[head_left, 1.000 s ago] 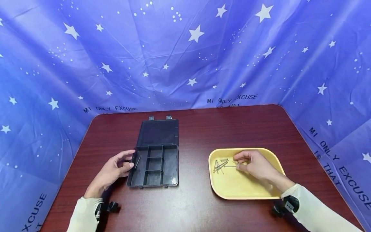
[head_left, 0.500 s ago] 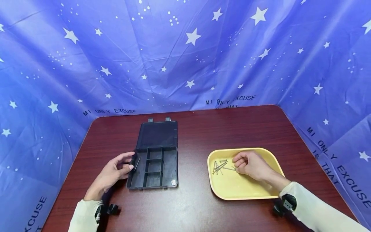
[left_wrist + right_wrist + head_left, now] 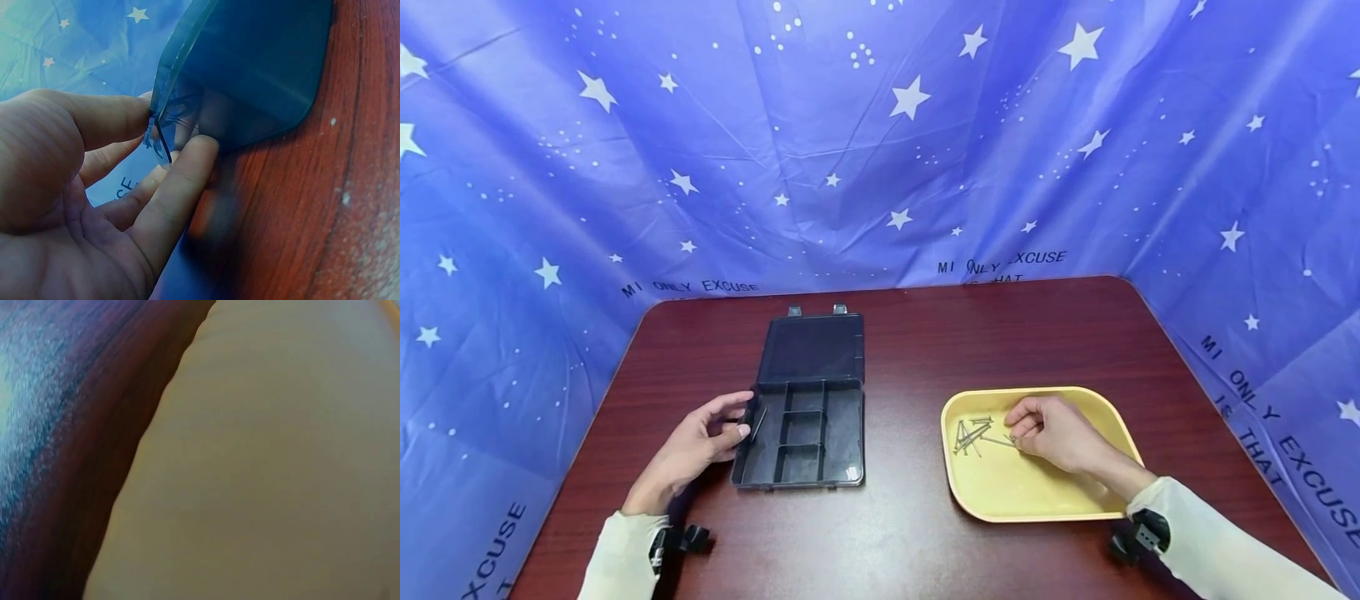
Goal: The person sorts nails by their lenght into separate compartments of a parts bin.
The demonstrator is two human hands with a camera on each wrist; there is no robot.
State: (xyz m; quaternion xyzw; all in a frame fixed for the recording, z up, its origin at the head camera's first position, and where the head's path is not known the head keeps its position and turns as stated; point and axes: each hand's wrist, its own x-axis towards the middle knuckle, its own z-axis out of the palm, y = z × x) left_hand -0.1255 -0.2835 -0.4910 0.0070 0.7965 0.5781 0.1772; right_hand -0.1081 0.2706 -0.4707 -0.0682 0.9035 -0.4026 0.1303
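My left hand (image 3: 696,446) grips the left side wall of a black compartment box (image 3: 842,433), whose lid lies open behind it. In the left wrist view, the thumb and fingers (image 3: 178,194) pinch the translucent wall. A single nail (image 3: 759,423) leans in the long left compartment. Inside a yellow tray (image 3: 958,492), my right hand (image 3: 1060,433) has its fingers curled and pinches the end of a thin metal nail (image 3: 998,441). Several loose nails (image 3: 970,437) lie in a pile just left of those fingertips.
Both containers stand on a dark red wooden table (image 3: 902,517), the tray well to the right of the box. A blue curtain with white stars (image 3: 850,125) surrounds the table behind and at the sides. One pale surface (image 3: 262,462) fills most of the right wrist view.
The nail at my right fingertips has turned from lying level to a slant, and the fingers have curled in slightly. My left hand keeps its place on the box.
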